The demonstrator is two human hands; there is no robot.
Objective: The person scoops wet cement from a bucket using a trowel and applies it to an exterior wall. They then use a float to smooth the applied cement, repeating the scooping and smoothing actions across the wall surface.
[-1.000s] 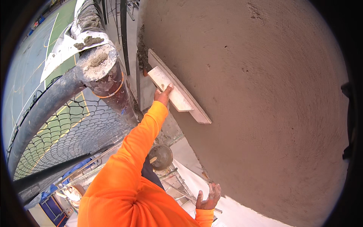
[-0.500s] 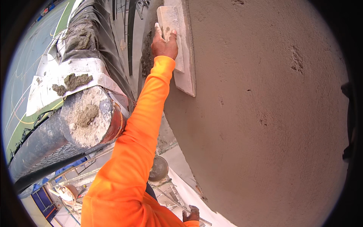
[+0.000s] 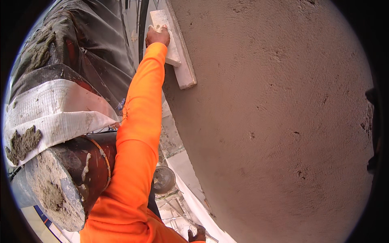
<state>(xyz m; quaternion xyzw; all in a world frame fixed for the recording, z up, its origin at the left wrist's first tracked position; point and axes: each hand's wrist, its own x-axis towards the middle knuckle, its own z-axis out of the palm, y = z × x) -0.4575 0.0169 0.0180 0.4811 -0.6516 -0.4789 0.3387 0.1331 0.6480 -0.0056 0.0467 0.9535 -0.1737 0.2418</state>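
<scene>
My left hand (image 3: 157,35) is closed round the handle of a long pale plastering float (image 3: 185,73). The float lies tilted against the grey-brown plastered wall (image 3: 259,121), along its left edge near the top of the view. Its far end runs up beside the hand, and its lower end rests on the plaster. Low down at the picture's bottom edge, my right hand (image 3: 197,233) shows in part, thumb apart from the fingers, with nothing visible in it. Rough pits and trowel marks dot the wall surface.
At left, a thick dark pipe (image 3: 91,158) with a mortar-crusted end stands close to my left arm. White sheeting (image 3: 60,101) with a mortar lump (image 3: 24,143) and dark netting (image 3: 101,36) lie beyond. A round dark container (image 3: 164,179) and scaffold bars (image 3: 178,208) are below.
The view has shifted, so the pipe and sheeting look larger and nearer. My left hand and the float now sit farther left in the picture, still along the wall's left edge.
</scene>
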